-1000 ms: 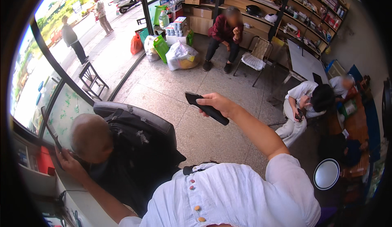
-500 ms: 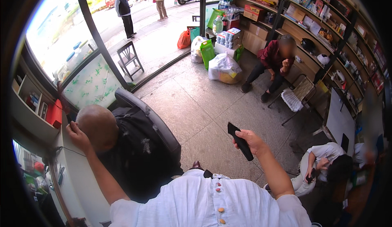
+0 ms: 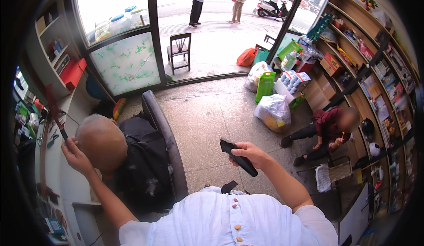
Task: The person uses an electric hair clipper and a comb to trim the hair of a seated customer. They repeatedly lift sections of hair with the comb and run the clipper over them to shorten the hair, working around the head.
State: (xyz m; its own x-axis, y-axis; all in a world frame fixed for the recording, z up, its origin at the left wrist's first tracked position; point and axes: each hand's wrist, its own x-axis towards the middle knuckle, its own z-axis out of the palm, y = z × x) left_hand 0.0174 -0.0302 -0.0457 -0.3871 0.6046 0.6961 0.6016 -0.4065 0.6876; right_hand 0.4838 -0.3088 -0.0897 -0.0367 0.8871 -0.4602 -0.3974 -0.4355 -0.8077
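My right hand (image 3: 250, 155) is wrapped round a black hair clipper (image 3: 240, 159), held above the floor in front of my white shirt. On the left, my left hand (image 3: 76, 156) grips the dark handle end of a long, reddish-brown comb (image 3: 54, 106), which points up and away. That hand is beside the close-cropped head (image 3: 100, 141) of a seated person; whether it touches the head I cannot tell. A black cape (image 3: 143, 157) with pale hair clippings covers this person, who sits in a dark padded chair (image 3: 164, 133). The clipper is well apart from the head.
A white counter (image 3: 78, 113) with a red box (image 3: 73, 73) runs along the left. Bags (image 3: 273, 111) and packed goods stand by the doorway. Another person (image 3: 333, 131) sits at the right near full shelves (image 3: 353, 76). Outside are a wooden chair (image 3: 179, 51) and standing people.
My view has turned left, so the room shifts rightward. The comb now shows clearly above my left hand. The clipper sits a little further left and stays in my right hand.
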